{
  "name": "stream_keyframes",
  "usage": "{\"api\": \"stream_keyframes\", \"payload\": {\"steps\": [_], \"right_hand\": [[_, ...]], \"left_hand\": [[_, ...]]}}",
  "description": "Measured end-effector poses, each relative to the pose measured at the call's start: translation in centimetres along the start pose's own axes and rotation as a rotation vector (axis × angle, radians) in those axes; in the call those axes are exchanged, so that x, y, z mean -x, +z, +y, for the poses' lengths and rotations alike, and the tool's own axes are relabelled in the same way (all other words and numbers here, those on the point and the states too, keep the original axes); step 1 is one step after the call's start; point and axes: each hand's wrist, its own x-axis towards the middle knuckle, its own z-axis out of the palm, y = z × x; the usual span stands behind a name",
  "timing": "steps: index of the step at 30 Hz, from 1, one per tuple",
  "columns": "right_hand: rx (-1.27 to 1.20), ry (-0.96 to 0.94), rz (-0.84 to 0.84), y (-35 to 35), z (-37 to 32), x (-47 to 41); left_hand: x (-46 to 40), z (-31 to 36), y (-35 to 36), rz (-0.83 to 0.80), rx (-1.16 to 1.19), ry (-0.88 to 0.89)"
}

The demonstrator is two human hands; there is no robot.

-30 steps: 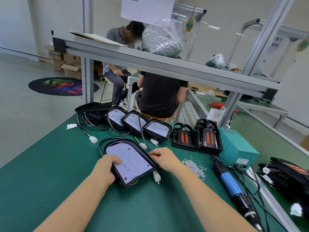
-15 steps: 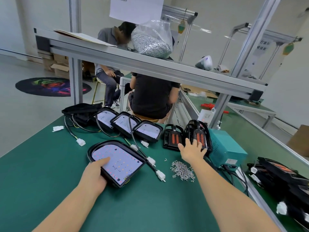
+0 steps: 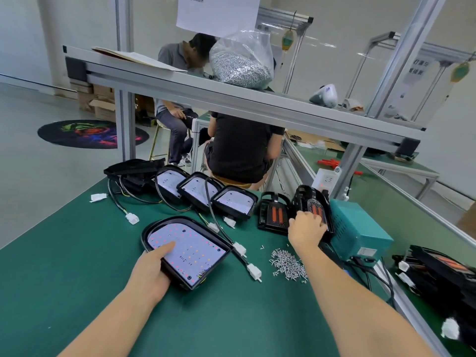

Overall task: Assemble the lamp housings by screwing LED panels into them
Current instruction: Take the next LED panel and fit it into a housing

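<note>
A black lamp housing with a white LED panel lies on the green bench in front of me. My left hand holds its near left edge, thumb on the panel. My right hand reaches far right and grips an empty black housing with orange strips that leans against a teal box. A second empty housing lies left of it. A pile of small screws sits between the two hands. Three more housings with panels stand in a row behind.
A teal power box stands at the right with cables running from it. More black housings are stacked at the far right edge. White cable connectors lie on the mat. An aluminium shelf carries a bag of screws. Two people sit beyond.
My right hand left the panel housing and reached out to the leaning empty housing at the right, where it now grips. My left hand stayed on the panel housing.
</note>
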Motion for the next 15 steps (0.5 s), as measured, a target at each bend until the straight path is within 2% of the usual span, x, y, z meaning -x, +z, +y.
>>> {"api": "stream_keyframes", "payload": {"steps": [2,7,10,15], "right_hand": [[-0.022,-0.017,0.135,-0.3,0.6,-0.1],[-0.405,-0.051,0.311,-2.1,1.3,-0.4],[-0.598,-0.226,0.364,-3.6,-0.2,1.6],[-0.83,-0.55,0.332,-5.6,-4.4,8.8]], "left_hand": [[0.1,0.0,0.0,-0.002,0.008,-0.006],[0.0,0.1,0.2,0.008,0.026,-0.014],[-0.1,0.0,0.1,0.007,0.038,-0.015],[-0.5,-0.1,-0.2,0.024,0.047,-0.016]]}}
